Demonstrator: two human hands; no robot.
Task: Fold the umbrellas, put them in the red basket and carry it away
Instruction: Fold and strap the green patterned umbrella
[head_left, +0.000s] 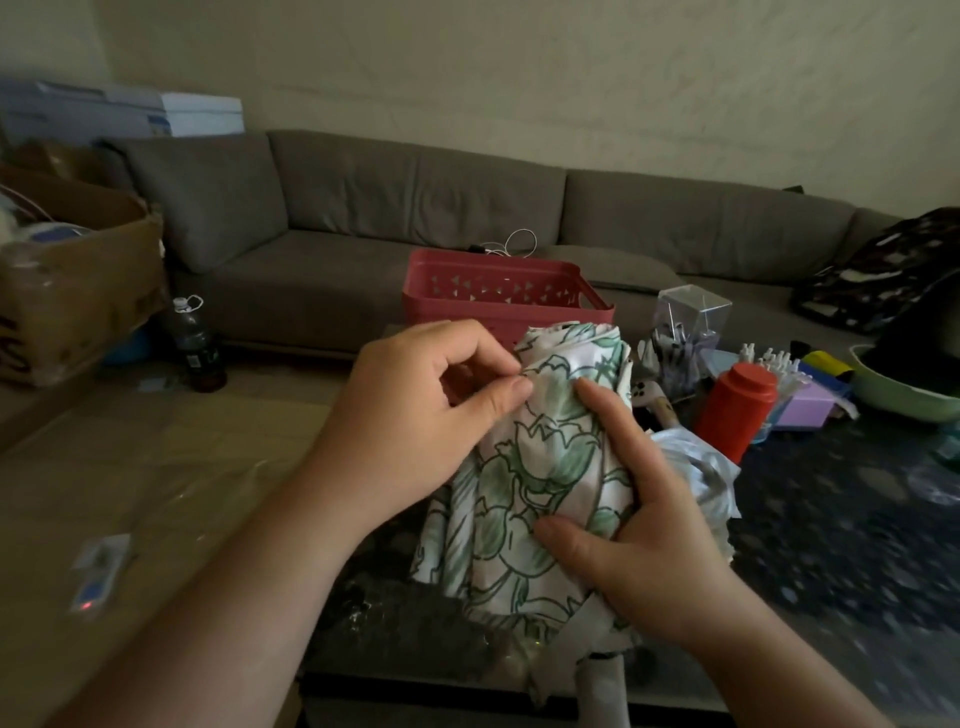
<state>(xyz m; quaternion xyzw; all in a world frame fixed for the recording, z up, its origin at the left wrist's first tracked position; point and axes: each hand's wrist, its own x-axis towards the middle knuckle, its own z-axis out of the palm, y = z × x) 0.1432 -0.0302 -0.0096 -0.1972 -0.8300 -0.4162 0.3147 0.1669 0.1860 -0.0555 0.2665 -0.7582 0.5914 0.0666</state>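
A left hand (415, 410) pinches the upper edge of one white umbrella (540, 467) printed with green flowers, bunched at centre frame above a dark table (831, 545). The right hand (639, 530), fingers curled, grips its canopy at five o'clock. One red basket (498, 296) stands empty at twelve o'clock.

1. The left hand (415, 410) pinches a fold of a white fabric umbrella printed with green flowers (535, 467) near its far end.
2. The right hand (634, 525) grips the bundled canopy from the right, thumb across the front.
3. A red perforated plastic basket (498, 291) stands just beyond the umbrella, before a long grey fabric sofa (415, 197).
4. A red ribbed plastic canister (737, 405) stands right of the umbrella on the dark speckled table (831, 545).
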